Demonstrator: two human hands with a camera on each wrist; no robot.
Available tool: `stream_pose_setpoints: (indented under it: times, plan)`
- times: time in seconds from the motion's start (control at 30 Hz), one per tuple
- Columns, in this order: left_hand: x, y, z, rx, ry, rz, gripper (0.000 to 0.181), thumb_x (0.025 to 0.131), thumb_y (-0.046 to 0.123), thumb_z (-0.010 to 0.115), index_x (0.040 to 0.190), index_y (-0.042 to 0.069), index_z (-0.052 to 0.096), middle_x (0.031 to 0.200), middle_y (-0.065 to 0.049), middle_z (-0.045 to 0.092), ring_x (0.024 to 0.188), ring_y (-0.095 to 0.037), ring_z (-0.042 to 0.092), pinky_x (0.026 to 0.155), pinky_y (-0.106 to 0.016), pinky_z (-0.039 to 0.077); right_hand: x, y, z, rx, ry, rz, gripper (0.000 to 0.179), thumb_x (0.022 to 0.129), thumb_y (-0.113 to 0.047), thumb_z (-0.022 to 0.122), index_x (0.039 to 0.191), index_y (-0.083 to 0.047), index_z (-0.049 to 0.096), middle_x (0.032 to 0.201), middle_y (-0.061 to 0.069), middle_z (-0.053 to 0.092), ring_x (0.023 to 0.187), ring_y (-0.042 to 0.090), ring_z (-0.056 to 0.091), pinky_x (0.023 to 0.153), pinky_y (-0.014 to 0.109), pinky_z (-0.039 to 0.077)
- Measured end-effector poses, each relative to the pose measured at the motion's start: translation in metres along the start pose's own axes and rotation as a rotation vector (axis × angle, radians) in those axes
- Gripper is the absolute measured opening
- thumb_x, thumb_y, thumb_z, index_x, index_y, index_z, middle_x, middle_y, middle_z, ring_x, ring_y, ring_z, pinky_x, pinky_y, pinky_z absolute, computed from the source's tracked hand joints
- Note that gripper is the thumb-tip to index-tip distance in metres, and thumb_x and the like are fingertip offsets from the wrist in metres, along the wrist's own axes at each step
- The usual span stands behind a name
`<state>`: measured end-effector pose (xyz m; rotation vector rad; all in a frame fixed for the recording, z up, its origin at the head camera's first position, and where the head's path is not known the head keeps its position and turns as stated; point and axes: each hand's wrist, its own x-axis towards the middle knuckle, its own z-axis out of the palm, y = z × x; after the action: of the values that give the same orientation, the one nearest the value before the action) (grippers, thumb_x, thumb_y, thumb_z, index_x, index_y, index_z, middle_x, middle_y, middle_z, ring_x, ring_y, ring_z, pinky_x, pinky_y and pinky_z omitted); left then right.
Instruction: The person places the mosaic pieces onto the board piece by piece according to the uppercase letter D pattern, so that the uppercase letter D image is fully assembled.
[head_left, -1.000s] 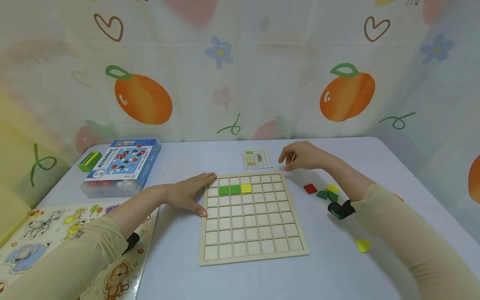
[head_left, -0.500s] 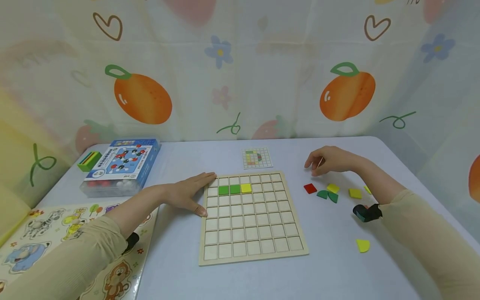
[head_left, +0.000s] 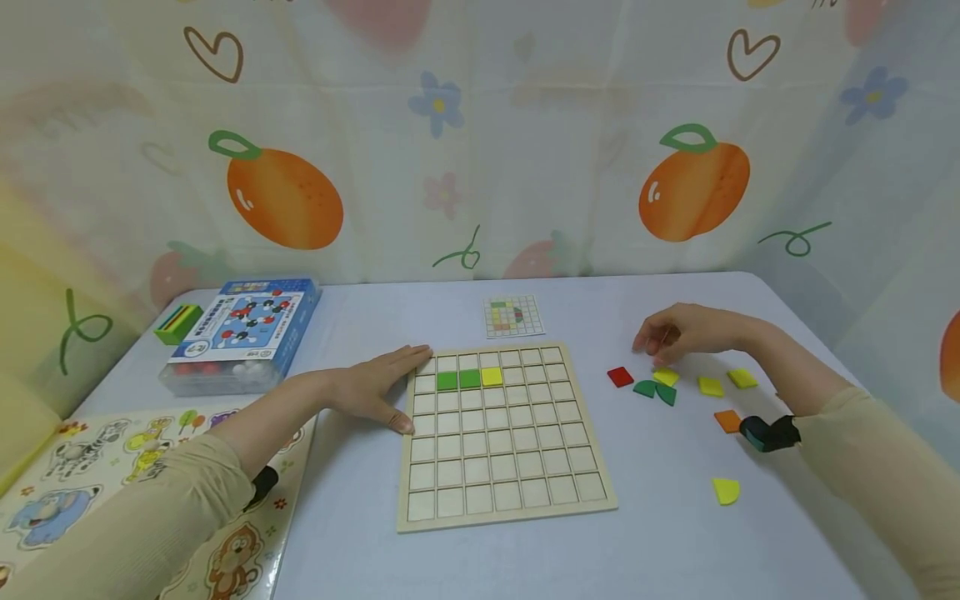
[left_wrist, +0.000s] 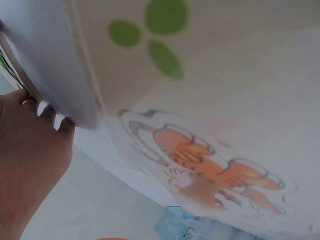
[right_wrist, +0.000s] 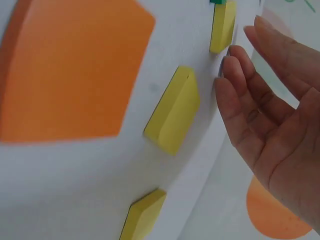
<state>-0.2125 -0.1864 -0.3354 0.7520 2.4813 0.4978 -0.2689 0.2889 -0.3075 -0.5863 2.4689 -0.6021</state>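
A wooden grid board [head_left: 507, 433] lies mid-table, with two green square tiles [head_left: 458, 380] and a yellow square tile [head_left: 492, 377] side by side in its second row. My left hand [head_left: 375, 387] rests at the board's left edge, fingers and thumb spread. To the right, my right hand [head_left: 686, 332] hovers with loosely bent fingers just above a yellow tile [head_left: 666, 378]. In the right wrist view the fingertips are near that yellow tile [right_wrist: 223, 27] and nothing shows between them. Beside it lie a red tile [head_left: 620, 377] and two green quarter-round tiles [head_left: 655, 391].
Further right lie two yellow tiles [head_left: 726, 382], an orange tile [head_left: 727, 421] and a yellow rounded tile [head_left: 726, 492]. Behind the board is a small pattern card [head_left: 514, 317]. At left are a boxed molecule set [head_left: 243, 333], a green block bundle [head_left: 178, 323] and an animal picture board [head_left: 240, 558].
My right hand has moved right and toward me, from beside the pattern card to over the loose tiles. The left hand and the tiles on the board have stayed put.
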Motion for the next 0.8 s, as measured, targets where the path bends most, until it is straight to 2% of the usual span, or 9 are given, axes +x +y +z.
stream_pose_setpoints:
  times: [0.23,0.8]
  plan:
    - [-0.0008,0.0004,-0.0007,-0.010,-0.002,-0.001,0.114,0.080,0.047,0.078,0.159,0.004,0.008,0.168,-0.018,0.004,0.155,-0.044,0.000,0.124,-0.063,0.008,-0.0048,0.0048,-0.0017,0.055,-0.053,0.023,0.034,0.085,-0.011,0.073,0.118,-0.006,0.066,0.102,0.008,0.060,0.096,0.019,0.055,0.079,0.021,0.052]
    - [-0.0014,0.0028,-0.0007,-0.017,-0.002,-0.012,0.114,0.080,0.047,0.079,0.159,0.005,0.009,0.168,-0.017,0.004,0.155,-0.043,0.000,0.125,-0.062,0.008,-0.0059,0.0070,0.0033,0.036,-0.045,0.001,0.035,0.081,-0.017,0.078,0.114,-0.011,0.069,0.103,0.006,0.060,0.101,0.020,0.052,0.083,0.023,0.051]
